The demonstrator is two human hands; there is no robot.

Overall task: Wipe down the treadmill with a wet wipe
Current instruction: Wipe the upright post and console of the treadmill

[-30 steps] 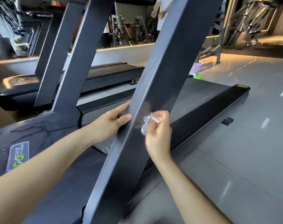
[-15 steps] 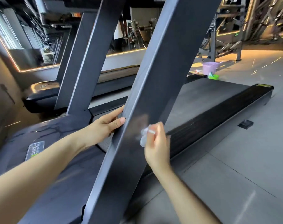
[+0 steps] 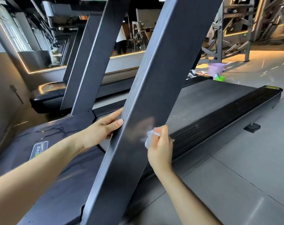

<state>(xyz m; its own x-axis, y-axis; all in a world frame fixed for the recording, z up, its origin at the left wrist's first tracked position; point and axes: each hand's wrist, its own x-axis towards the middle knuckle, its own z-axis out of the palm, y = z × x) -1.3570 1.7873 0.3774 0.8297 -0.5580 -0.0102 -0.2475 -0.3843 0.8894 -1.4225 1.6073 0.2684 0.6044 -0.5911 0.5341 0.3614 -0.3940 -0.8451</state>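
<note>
Half the wipe (image 3: pixel 149 138) hides inside right hand (image 3: pixel 160 149)

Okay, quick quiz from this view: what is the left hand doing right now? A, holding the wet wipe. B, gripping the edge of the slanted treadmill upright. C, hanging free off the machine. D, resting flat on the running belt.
B: the left hand grips the near edge of the slanted upright, while the right hand holds the wet wipe against its face.

Both hands forward: left hand (image 3: pixel 105 127) gripping, right hand (image 3: pixel 160 143) pinching.
</note>
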